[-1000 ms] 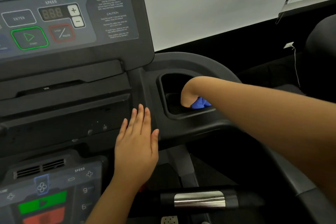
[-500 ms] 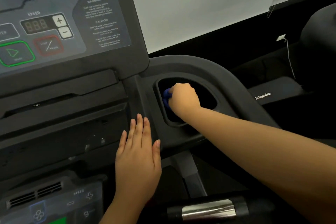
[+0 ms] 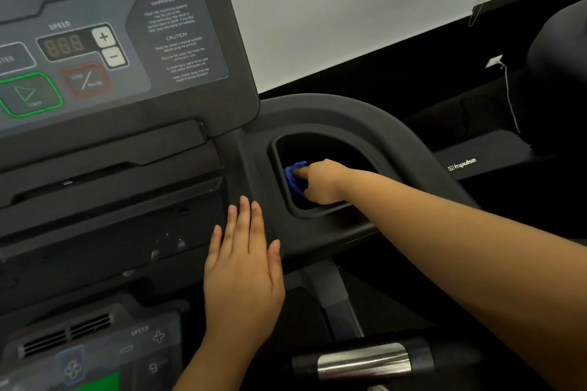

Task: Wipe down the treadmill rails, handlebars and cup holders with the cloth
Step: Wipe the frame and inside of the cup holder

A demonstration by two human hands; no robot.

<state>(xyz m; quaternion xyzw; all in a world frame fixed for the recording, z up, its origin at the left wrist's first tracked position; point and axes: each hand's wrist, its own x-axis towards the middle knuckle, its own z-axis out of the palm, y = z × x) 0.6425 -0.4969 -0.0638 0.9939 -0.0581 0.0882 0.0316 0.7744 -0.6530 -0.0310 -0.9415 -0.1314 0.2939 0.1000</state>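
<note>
The black treadmill console has a recessed cup holder [image 3: 355,149] at its right side. My right hand [image 3: 320,182] is down inside it, closed around a bunched blue cloth [image 3: 293,176] pressed against the holder's left inner wall. Only part of the cloth shows past my fingers. My left hand [image 3: 243,276] lies flat with fingers together on the console shelf, just left of the cup holder, holding nothing. A black handlebar with a silver grip sensor [image 3: 365,360] runs along the bottom.
The control panel [image 3: 95,41] with speed buttons rises at the upper left. A lower panel with a fan button and vents [image 3: 73,359] sits at the bottom left. The curved black handrail [image 3: 397,127] wraps around the cup holder. A white wall stands behind.
My right hand has shifted from the cup holder's bottom right to its left wall, carrying the cloth with it. My left hand has stayed flat on the console.
</note>
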